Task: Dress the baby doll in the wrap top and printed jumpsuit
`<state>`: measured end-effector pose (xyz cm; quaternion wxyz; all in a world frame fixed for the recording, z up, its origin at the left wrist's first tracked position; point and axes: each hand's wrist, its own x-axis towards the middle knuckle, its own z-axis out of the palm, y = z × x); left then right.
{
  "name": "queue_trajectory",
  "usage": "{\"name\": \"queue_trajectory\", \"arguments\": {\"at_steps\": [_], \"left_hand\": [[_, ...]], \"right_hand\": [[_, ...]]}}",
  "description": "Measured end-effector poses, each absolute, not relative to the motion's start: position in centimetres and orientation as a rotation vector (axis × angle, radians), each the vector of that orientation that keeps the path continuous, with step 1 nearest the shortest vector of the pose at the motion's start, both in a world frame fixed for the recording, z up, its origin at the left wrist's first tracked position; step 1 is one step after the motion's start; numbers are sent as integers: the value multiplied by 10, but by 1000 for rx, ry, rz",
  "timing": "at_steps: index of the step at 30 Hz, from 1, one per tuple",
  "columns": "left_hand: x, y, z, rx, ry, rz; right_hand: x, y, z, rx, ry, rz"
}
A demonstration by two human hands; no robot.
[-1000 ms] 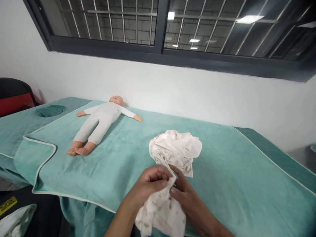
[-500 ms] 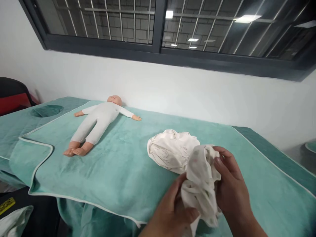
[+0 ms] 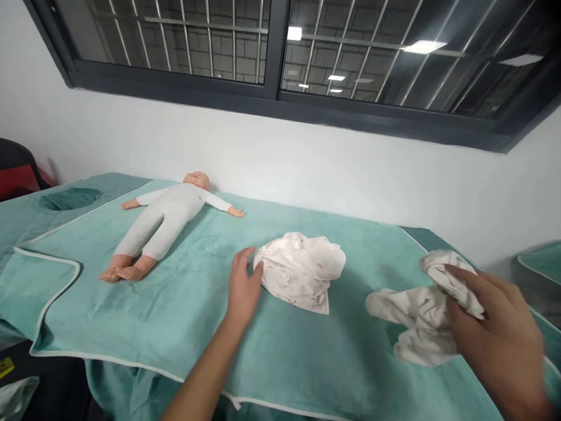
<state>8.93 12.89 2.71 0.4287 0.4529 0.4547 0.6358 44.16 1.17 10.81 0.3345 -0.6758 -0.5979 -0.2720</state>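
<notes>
My left hand reaches the left edge of a crumpled white baby garment with fine printed lines, lying on the green sheet. Its thumb and fingers are apart around that edge; I cannot tell how firmly they touch it. Off to the right, my right hand is closed around a second bunched white baby garment, whose two soft ends hang over the sheet. At the back left a baby doll in a white body suit lies face up, arms spread and feet toward me.
A green padded table cover with pale piping spreads under everything. Behind it stand a white wall and a dark-framed barred window. At the lower left is a dark case with a whitish cloth on it; a red and black chair stands farther back.
My hands have parted. The right hand carried its bunched garment to the right, while the left let go of it and moved left to the garment lying on the sheet.
</notes>
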Motion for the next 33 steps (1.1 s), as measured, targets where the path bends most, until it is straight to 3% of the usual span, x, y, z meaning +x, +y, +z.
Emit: {"name": "queue_trajectory", "arguments": {"at_steps": [5,9,15,19,23,26,33], "left_hand": [[83,166,13,1228,1290,1306],[91,161,23,1345,1309,1252],[83,123,99,1335,936,1508],[70,96,140,1349,784,1533],[50,81,153,1442,800,1441],[30,76,160,1675,923,1342],[-7,73,159,2566,1609,1368]], "right_hand": [[451,34,59,-2125,-1822,-478],[401,48,38,-1942,-1770,-429],[317,77,102,-1505,-1642,361],[281,100,138,-1128,-1767,642],[247,103,141,-998,-2073,897],[235,97,136,-1109,-2120,655],[253,84,150,-1150,-1876,-411]]}}
